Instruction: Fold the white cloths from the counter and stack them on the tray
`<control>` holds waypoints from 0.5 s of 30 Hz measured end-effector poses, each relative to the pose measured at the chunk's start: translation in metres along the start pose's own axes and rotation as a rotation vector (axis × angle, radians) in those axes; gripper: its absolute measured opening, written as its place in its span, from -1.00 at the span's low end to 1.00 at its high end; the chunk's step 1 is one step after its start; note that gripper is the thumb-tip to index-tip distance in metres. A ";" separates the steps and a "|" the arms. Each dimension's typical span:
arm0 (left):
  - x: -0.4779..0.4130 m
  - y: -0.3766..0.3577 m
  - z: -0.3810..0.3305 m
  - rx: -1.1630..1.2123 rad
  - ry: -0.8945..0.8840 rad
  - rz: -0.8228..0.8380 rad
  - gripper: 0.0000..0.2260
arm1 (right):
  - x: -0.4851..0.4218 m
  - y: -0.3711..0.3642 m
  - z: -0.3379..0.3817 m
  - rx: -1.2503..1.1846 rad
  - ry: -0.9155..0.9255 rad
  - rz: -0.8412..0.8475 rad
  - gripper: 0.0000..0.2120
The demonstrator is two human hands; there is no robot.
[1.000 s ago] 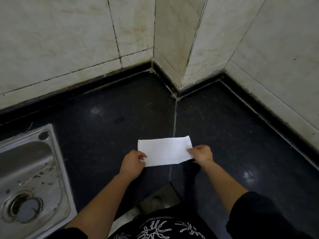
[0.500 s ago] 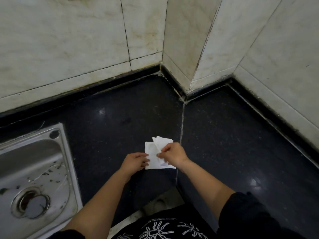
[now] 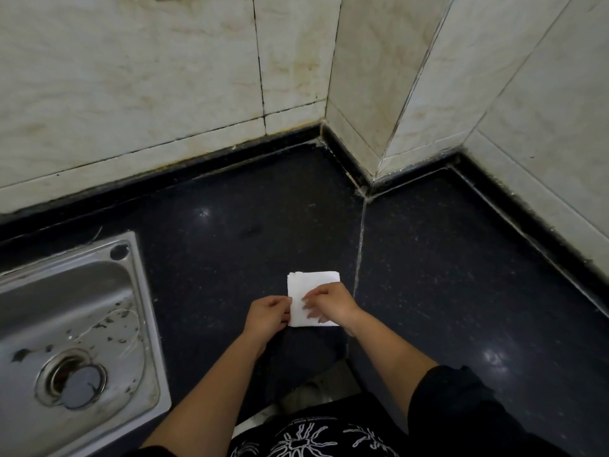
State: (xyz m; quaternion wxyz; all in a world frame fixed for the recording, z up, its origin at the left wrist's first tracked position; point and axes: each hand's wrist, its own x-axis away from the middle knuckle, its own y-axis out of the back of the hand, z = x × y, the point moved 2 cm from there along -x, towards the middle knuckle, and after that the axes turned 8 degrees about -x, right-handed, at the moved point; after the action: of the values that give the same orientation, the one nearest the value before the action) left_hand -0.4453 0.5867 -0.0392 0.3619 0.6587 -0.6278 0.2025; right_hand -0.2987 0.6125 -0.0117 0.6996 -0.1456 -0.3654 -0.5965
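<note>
The white cloth point(image 3: 316, 284), folded into a small square, lies flat on the dark worktop point(image 3: 230, 232), a little toward 6 o'clock from its middle. The left hand point(image 3: 267, 314), fingers curled, pinches the cloth's 9 o'clock edge. The right hand point(image 3: 331, 303) comes from 4 o'clock and lies on top, its loosely spread fingers pressing the cloth down and gripping nothing. A pale seam point(image 3: 361, 245) in the worktop runs just beside the cloth at 3 o'clock. A steel sink point(image 3: 146, 318) with a round drain point(image 3: 74, 382) sits well apart at 8 o'clock. Tiled walls point(image 3: 131, 94) rise from 10 to 2 o'clock.
</note>
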 end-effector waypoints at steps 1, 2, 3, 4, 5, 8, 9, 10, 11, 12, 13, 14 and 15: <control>-0.002 0.000 0.000 -0.073 -0.025 -0.018 -0.78 | -0.001 0.007 -0.001 -0.022 0.002 -0.033 -0.82; -0.004 0.000 -0.001 -0.161 -0.058 -0.039 -0.74 | -0.002 0.014 -0.002 -0.035 0.006 -0.076 -0.82; -0.005 0.000 -0.002 -0.254 -0.092 -0.057 -0.71 | -0.004 0.022 -0.005 -0.040 0.012 -0.122 -0.83; -0.005 -0.002 -0.004 -0.333 -0.128 -0.071 -0.68 | -0.005 0.030 -0.009 -0.036 0.018 -0.168 -0.85; -0.005 -0.004 -0.006 -0.387 -0.159 -0.090 -0.68 | -0.006 0.037 -0.013 -0.023 0.020 -0.205 -0.86; -0.005 -0.006 -0.008 -0.446 -0.215 -0.151 -0.70 | -0.006 0.049 -0.024 0.042 -0.004 -0.268 -0.90; -0.005 -0.006 -0.008 -0.461 -0.218 -0.171 -0.71 | -0.005 0.050 -0.027 0.061 -0.013 -0.274 -0.88; -0.005 -0.007 -0.008 -0.480 -0.222 -0.190 -0.72 | -0.005 0.051 -0.029 0.076 -0.020 -0.275 -0.85; -0.006 -0.008 -0.007 -0.497 -0.229 -0.210 -0.72 | -0.004 0.051 -0.030 0.086 -0.022 -0.272 -0.82; -0.006 -0.009 -0.007 -0.504 -0.230 -0.226 -0.72 | -0.005 0.049 -0.031 0.088 -0.021 -0.270 -0.80; -0.005 -0.009 -0.006 -0.497 -0.229 -0.238 -0.72 | -0.004 0.047 -0.030 0.089 -0.020 -0.272 -0.79; -0.005 -0.010 -0.006 -0.488 -0.222 -0.242 -0.71 | -0.004 0.045 -0.028 0.085 -0.023 -0.275 -0.79; -0.004 -0.011 -0.006 -0.482 -0.211 -0.241 -0.70 | -0.005 0.042 -0.027 0.068 -0.036 -0.273 -0.79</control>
State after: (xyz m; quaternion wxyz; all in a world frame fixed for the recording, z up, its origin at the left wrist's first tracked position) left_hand -0.4343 0.5931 -0.0408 0.4621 0.6410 -0.6092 -0.0667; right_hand -0.2499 0.6094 -0.0243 0.6099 -0.0813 -0.4144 -0.6706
